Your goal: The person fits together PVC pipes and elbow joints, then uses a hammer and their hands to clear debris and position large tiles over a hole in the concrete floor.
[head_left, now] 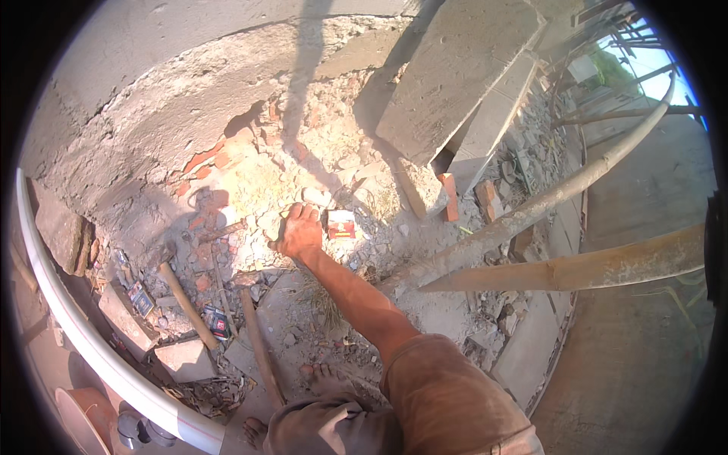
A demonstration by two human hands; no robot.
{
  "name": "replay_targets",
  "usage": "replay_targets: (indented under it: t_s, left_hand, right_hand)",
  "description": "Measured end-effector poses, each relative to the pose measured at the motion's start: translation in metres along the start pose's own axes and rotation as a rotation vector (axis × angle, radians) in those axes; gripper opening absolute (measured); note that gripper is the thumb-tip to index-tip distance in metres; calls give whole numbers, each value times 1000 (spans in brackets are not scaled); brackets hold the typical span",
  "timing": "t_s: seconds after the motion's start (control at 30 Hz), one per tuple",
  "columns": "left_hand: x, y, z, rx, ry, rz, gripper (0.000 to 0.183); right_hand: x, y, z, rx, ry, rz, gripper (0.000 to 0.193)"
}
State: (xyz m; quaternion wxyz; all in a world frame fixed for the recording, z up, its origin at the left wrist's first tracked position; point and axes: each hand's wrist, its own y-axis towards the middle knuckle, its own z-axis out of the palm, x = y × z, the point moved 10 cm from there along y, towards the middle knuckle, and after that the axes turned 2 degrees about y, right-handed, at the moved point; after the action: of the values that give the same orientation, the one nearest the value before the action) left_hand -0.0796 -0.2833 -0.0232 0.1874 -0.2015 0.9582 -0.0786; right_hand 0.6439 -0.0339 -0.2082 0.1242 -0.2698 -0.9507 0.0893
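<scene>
My right hand (pixel 300 231) reaches down onto the pale, sunlit rubble (pixel 262 205), back of the hand up. Its fingers are bent downward and the thumb sticks out to the left; whatever lies under them is hidden. Just right of the hand lies a small red and white packet (pixel 341 226). A pale rounded stone (pixel 316 197) sits beyond the fingertips. No part of my left hand shows.
Large concrete slabs (pixel 455 68) lean at the far right of the rubble. Two wooden poles (pixel 561 265) cross from the right. A red brick (pixel 449 197) stands near the slabs. Wooden sticks (pixel 186 303) and a white pipe (pixel 98 349) lie at left.
</scene>
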Motion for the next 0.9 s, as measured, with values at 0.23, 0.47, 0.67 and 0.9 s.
replay_targets:
  t_s: [0.23, 0.47, 0.67, 0.9]
  left_hand:
    - [-26, 9, 44, 95, 50, 143, 64]
    - [173, -16, -40, 156, -46, -421, 69]
    - [174, -72, -63, 174, 189, 34, 65]
    - [146, -43, -63, -4, -104, -201, 49]
  right_hand:
    - [-25, -10, -18, 99, 78, 47, 109]
    - [-33, -6, -35, -195, 145, -95, 74]
    - [-39, -60, -96, -330, 186, 2, 96]
    - [-140, -129, -143, -791, 503, 84, 100]
